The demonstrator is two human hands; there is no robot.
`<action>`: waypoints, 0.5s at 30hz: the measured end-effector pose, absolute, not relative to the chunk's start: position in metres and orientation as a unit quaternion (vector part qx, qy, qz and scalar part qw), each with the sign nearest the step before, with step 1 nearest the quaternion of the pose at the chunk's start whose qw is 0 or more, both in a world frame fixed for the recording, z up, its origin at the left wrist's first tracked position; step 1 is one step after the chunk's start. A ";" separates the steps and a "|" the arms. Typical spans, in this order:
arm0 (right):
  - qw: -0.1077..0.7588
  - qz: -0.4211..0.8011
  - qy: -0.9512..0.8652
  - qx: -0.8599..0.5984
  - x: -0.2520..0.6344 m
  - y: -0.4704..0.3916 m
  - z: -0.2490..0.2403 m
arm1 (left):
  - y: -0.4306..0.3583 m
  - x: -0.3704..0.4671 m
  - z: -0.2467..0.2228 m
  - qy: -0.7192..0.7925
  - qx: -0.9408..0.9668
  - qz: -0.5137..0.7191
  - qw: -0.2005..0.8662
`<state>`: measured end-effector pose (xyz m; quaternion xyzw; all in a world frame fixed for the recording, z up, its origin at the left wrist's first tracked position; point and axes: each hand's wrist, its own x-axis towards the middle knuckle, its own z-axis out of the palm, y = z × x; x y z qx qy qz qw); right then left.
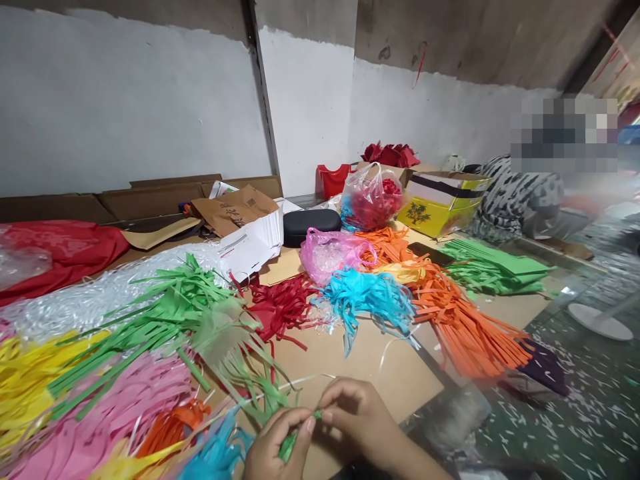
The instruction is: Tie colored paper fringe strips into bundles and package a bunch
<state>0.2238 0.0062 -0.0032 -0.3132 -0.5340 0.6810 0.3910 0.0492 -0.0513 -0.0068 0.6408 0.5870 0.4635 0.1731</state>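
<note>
One green strip (pixel 287 448): lower centre, over brown card (pixel 400 380), part bunched between the fingertips, part showing beneath the left thumb. Left hand (pixel 280 445): thumb and forefinger pinched on the strip. Right hand (pixel 359 415): fingertips narrowed on the same small bunched part. Handling: probably light, soft, limp, hardly fragile; best gripped by fingertip pads close to the bunch. Adjacent: green bundle (pixel 225 340), left; blue bundle (pixel 367 297), beyond.

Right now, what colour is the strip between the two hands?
The strip is green, as the head view shows.
</note>
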 end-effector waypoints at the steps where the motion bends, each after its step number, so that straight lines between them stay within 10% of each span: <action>1: 0.382 0.707 -0.504 -0.316 0.223 0.005 -0.004 | -0.051 0.048 -0.007 0.582 0.645 0.465 0.167; 15: 0.425 0.668 -0.516 -0.327 0.216 -0.004 -0.003 | -0.057 0.051 -0.001 0.557 0.676 0.467 0.124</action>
